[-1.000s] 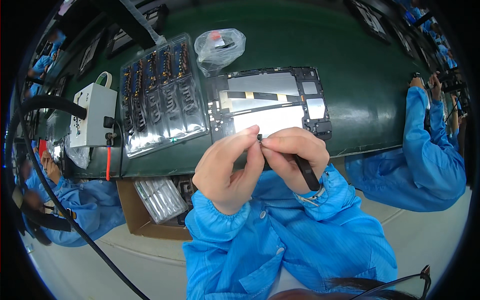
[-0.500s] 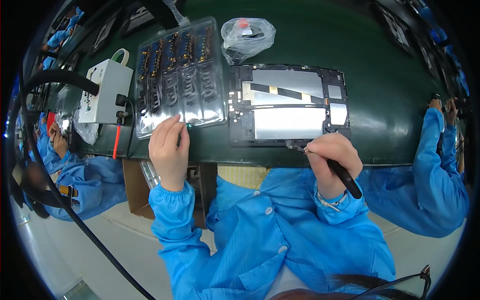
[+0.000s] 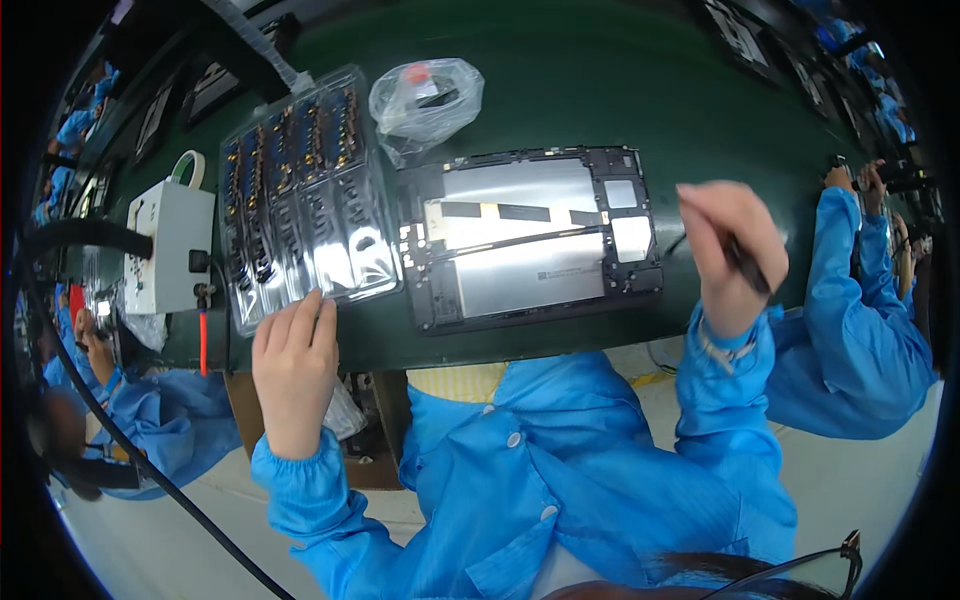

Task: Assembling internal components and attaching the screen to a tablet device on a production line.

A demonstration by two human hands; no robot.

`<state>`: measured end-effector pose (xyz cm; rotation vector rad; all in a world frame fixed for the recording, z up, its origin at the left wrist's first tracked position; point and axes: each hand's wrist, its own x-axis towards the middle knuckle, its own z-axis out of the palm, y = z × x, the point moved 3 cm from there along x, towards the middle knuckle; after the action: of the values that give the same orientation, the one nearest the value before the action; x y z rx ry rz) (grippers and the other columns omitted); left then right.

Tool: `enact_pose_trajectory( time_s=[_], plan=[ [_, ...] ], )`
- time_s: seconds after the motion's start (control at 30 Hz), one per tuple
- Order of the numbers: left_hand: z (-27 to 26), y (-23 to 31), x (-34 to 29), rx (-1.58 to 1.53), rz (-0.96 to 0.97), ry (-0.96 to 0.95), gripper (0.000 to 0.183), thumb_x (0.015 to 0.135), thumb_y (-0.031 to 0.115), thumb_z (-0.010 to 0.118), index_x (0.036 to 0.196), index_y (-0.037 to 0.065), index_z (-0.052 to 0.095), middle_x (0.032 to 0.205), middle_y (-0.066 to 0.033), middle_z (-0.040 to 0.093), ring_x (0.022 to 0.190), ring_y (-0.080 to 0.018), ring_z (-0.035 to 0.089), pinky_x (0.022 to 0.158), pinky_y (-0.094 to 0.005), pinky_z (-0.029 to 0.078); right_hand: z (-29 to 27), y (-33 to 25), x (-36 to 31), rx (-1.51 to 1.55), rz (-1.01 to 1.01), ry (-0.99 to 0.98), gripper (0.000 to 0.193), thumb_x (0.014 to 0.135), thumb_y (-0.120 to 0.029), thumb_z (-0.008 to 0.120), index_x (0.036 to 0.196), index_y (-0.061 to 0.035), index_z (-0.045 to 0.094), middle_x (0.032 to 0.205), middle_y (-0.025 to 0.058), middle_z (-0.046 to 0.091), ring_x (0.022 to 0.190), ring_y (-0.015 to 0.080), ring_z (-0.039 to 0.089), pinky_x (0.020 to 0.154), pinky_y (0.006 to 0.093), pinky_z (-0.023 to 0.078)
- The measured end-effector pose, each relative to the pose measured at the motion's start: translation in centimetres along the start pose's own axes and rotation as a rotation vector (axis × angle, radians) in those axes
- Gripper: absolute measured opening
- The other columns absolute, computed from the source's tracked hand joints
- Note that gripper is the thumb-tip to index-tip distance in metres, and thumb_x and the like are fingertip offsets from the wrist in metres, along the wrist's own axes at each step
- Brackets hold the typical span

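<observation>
My left hand (image 3: 295,365) lies with its fingers stretched out, fingertips at the near edge of a clear plastic tray (image 3: 385,270). Rows of small dark circuit parts with gold spots fill the tray's slots. My right hand (image 3: 738,250) is raised over the table to the right of an open tablet housing (image 3: 630,290), apart from it. In its closed fingers is a slim black hand tool (image 3: 748,268), blurred, its exact kind unclear. The housing lies flat, with silver panels in a black frame and a black-and-yellow strip across the upper panel.
A clear plastic bag (image 3: 428,105) with a red spot sits behind the housing. Left of the tray stands a white control box (image 3: 170,245) with a thick black hose and a red tube. A tape roll (image 3: 188,168) is behind it. Co-workers in blue sit on both sides.
My right hand, with the black tool, has moved up and right, away from the housing's near edge. My left fingers remain by the tray, now straighter. The whole view has shifted.
</observation>
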<state>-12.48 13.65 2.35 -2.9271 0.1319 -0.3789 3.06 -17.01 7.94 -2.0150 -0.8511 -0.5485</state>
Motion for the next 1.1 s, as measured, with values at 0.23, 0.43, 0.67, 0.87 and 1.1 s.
enact_pose_trajectory(
  time_s=[0.23,0.43,0.67,0.87,1.1],
  plan=[
    [-0.5,5.8,13.0,-0.694,0.133,0.153,0.036,0.066,-0.008,0.053,0.099,0.002,0.059,0.1,-0.0131,0.061,0.09,-0.0314,0.058,0.078,-0.038,0.048,8.0,3.3,2.9,-0.354,-0.188,-0.309,0.024,0.061,0.001,0.067,0.084,-0.0072,0.065,0.08,0.0048,0.06,0.062,0.0215,0.058,0.053,0.0302,0.046],
    [4.6,7.4,16.6,-0.814,0.042,0.176,0.049,0.068,-0.011,0.048,0.114,0.002,0.052,0.104,-0.015,0.06,0.092,-0.0328,0.058,0.08,-0.0374,0.048,11.3,5.2,2.0,-0.477,-0.311,-0.413,0.029,0.057,-0.008,0.069,0.086,-0.0103,0.064,0.079,0.0004,0.058,0.055,0.0198,0.054,0.052,0.03,0.045],
    [5.8,7.1,17.2,-1.056,-0.015,0.184,0.059,0.069,-0.016,0.043,0.124,0.001,0.046,0.107,-0.0148,0.06,0.094,-0.0328,0.058,0.082,-0.0376,0.047,11.2,5.2,2.6,-0.365,-0.271,-0.38,0.026,0.061,-0.008,0.07,0.086,-0.0093,0.066,0.078,0.001,0.06,0.055,0.0188,0.054,0.05,0.0299,0.043],
    [5.8,7.1,17.1,-1.061,0.031,0.167,0.061,0.067,-0.016,0.042,0.125,0.002,0.046,0.104,-0.0133,0.061,0.095,-0.0322,0.056,0.084,-0.0386,0.045,11.3,5.2,2.7,-0.342,-0.252,-0.425,0.026,0.061,-0.008,0.07,0.087,-0.009,0.066,0.077,0.0011,0.06,0.055,0.019,0.053,0.051,0.0297,0.043],
    [5.8,7.5,17.0,-0.924,0.135,0.177,0.061,0.068,-0.014,0.045,0.126,0.002,0.045,0.104,-0.0101,0.061,0.098,-0.0286,0.056,0.087,-0.0398,0.043,10.5,5.0,2.9,-0.361,-0.283,-0.49,0.027,0.064,-0.009,0.07,0.091,-0.0081,0.066,0.08,0.0025,0.061,0.059,0.0197,0.055,0.052,0.0291,0.044]
  ],
)
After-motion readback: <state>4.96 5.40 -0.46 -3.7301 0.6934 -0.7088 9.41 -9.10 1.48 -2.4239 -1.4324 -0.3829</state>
